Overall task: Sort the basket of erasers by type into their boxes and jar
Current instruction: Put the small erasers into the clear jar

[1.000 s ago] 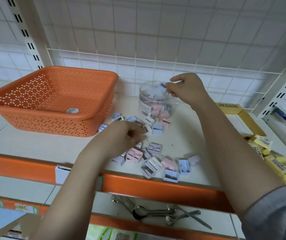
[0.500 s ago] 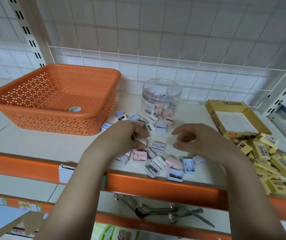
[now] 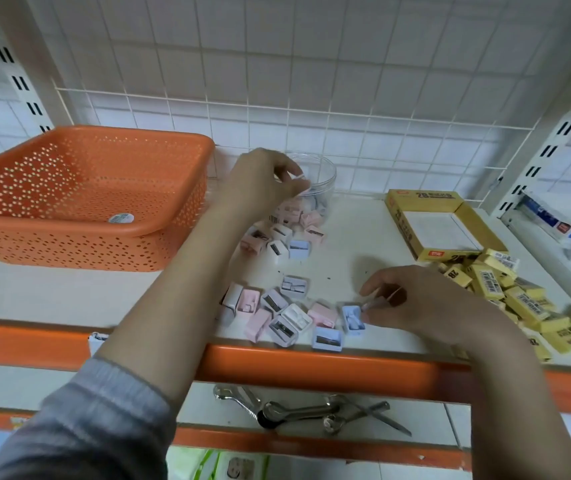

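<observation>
Left grip (image 3: 270, 181) was up at the jar (image 3: 315, 183) mouth, fingers curled and pinching something small and white, too blurry to say what. Right grip (image 3: 412, 303) sat low near the shelf (image 3: 363, 237) edge, fingers bent around a little pale piece right next to a blue eraser (image 3: 352, 318). Pastel erasers (image 3: 287, 310) were scattered between the two, with more inside the jar. Orange basket (image 3: 79, 199) stood off to the left, yellow box (image 3: 439, 228) to the right with yellow erasers (image 3: 516, 299) piled beside it.
</observation>
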A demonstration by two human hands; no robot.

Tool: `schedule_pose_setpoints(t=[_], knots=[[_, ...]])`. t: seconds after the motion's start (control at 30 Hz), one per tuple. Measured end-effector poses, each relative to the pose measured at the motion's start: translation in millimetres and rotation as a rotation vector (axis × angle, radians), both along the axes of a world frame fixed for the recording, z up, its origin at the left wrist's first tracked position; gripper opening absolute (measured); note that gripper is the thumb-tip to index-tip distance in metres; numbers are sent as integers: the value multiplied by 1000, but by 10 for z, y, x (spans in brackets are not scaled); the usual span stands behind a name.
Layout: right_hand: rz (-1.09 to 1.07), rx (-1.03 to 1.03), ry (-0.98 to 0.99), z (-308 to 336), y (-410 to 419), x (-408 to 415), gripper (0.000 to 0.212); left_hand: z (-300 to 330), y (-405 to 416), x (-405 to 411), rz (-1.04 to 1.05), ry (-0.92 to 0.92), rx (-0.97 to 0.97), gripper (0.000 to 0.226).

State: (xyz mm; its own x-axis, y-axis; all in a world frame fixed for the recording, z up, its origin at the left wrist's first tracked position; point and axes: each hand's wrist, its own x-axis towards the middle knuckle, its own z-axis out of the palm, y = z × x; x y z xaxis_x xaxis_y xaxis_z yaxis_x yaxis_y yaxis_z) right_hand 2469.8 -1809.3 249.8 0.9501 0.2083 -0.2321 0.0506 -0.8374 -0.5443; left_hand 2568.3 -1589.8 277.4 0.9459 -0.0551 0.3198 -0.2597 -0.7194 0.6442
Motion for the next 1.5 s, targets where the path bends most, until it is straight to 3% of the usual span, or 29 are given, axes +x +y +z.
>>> schedule_pose_setpoints(t=[0.27,0.4,0.57,0.73,0.87,1.0,1.1,1.3,1.43,1.5], knots=[[9,33,-30,28,82,38,8,-50,61,-1,69,-56,-98,22],[-18,136,-163,154,139,223,8,-218,184,-357,65,-24,-77,21],[-109,230,-420,414,308,525,11,-316,285,-910,-66,177,57,15],[-63,263,-575,609,658,1101,17,-337,269,-1146,-186,379,140,46],[-27,144,-476,477,836,1346,30,-360,305,-1134,-188,375,165,47],[6,201,-451,447,732,1052,21,-438,282,-1118,-177,294,168,31],[103,189,-329,438,567,683,17,-504,243,-1089,-160,235,122,20],[298,18,42,240,275,65,41,-617,207,-932,-79,29,4,21],[297,-25,16,32,347,-83,49,-448,169,-817,-24,-74,-133,23],[266,33,-45,-58,404,-99,39,-301,133,-697,-28,-119,-178,21]])
